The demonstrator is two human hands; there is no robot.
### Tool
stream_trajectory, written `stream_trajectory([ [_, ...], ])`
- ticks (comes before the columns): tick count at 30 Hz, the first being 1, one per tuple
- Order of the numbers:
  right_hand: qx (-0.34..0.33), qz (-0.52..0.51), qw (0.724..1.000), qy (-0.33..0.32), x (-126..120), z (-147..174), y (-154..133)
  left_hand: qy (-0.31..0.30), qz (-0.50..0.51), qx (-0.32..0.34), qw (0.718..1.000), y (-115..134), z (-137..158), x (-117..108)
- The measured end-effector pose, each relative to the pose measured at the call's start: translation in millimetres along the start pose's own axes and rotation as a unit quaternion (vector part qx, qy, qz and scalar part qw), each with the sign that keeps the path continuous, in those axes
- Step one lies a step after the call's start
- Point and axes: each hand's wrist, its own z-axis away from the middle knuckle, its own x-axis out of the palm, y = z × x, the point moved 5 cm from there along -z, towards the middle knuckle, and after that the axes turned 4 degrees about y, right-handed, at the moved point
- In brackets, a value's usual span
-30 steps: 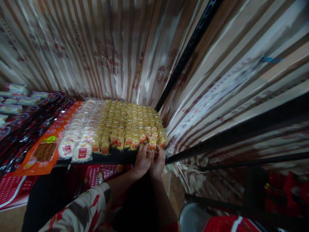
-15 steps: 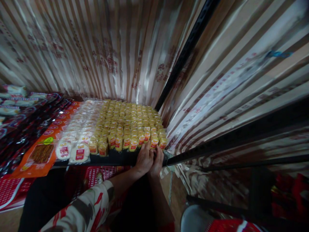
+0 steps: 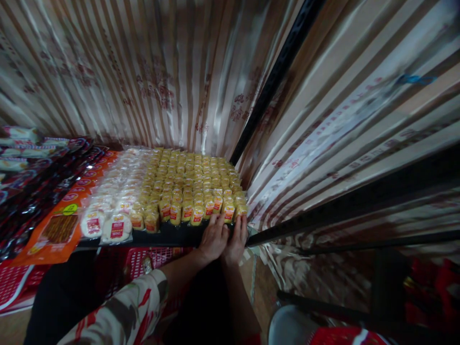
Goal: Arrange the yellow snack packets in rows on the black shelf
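Rows of small yellow wrapped cakes (image 3: pixel 197 215) with red labels stand packed on the black shelf (image 3: pixel 172 237). My left hand (image 3: pixel 212 239) lies at the shelf's front edge, its fingertips against the front row, beside a wrapped cake (image 3: pixel 228 211) near the right end. Close against it, my right hand (image 3: pixel 235 242) has its fingers stretched up to the last wrapped cake (image 3: pixel 241 208) in that row. Both hands push or rest on the packets without wrapping round them. The thumbs are partly hidden.
Left of the cakes sit round white packets (image 3: pixel 117 227), an orange snack bag (image 3: pixel 59 227) and dark packets (image 3: pixel 43 191). Red baskets (image 3: pixel 138 261) stand below the shelf. A black post (image 3: pixel 276 76) rises at the back corner before plastic sheeting (image 3: pixel 179 72).
My right fingers have shifted slightly right, from beside one front cake to the end one. The left hand stays almost in place, and the view has moved very slightly.
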Motion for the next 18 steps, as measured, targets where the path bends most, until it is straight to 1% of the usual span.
stream_trajectory([
  [4,0.001,0.017,1.0,-0.009,6.1,0.6,7.0,-0.017,-0.005,-0.001,1.0,-0.2,-2.6,2.0],
  [9,0.013,0.019,0.999,-0.025,6.6,-1.0,6.0,-0.026,-0.006,-0.014,1.0,3.3,-3.3,-0.1],
  [13,0.033,-0.01,0.999,-0.014,4.1,-3.3,5.5,-0.011,0.018,-0.02,1.0,4.0,-1.6,1.0],
  [18,0.048,-0.025,0.998,-0.015,5.3,-4.8,7.0,-0.013,0.001,-0.029,0.999,-0.7,-2.7,5.7],
])
